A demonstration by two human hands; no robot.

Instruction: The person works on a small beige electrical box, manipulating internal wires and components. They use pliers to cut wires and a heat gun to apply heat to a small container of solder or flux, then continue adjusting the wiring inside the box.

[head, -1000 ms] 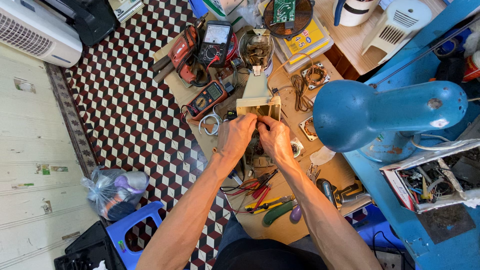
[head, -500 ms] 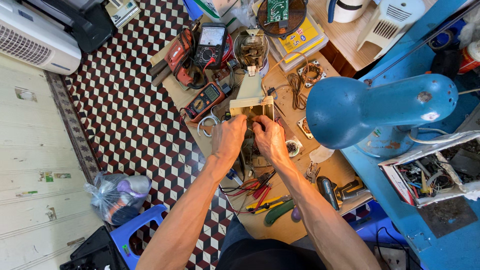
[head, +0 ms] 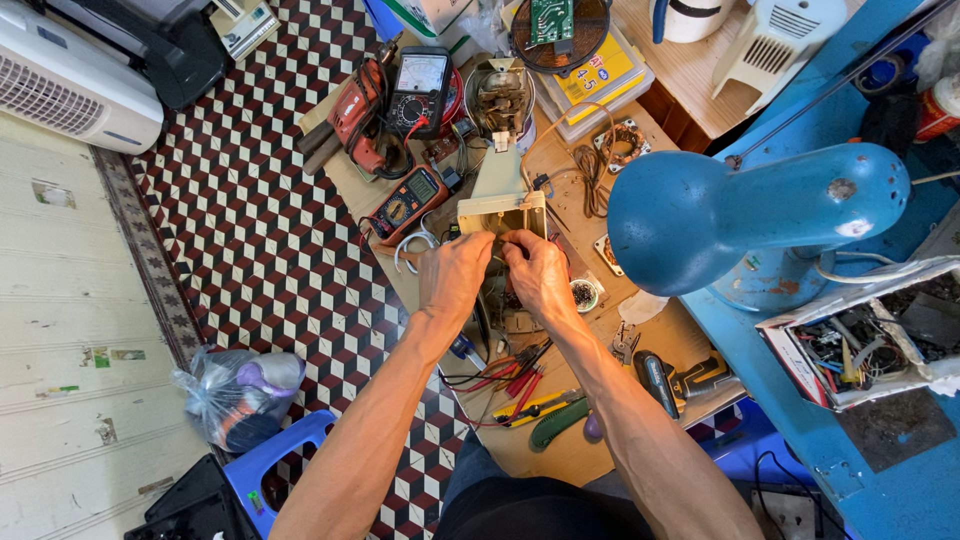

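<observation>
Both my hands meet at the open near end of a cream plastic housing [head: 497, 195] lying on the wooden workbench [head: 570, 455]. My left hand [head: 455, 275] curls its fingers against the housing's near edge, and my right hand [head: 535, 272] pinches something small there, too hidden by the fingers to name. Thin wires run out under my hands. A small motor unit [head: 500, 95] sits at the housing's far end.
A big blue lamp shade [head: 735, 215] hangs at the right. An orange multimeter [head: 405, 205], a black meter [head: 420, 90] and a red drill [head: 355, 115] lie at the left. Pliers and screwdrivers [head: 530, 395] lie near me. A box of parts [head: 865, 335] stands right.
My hands stay at the housing's open end with only small finger movements. The view has shifted a little, so the bench sits slightly lower in the picture.
</observation>
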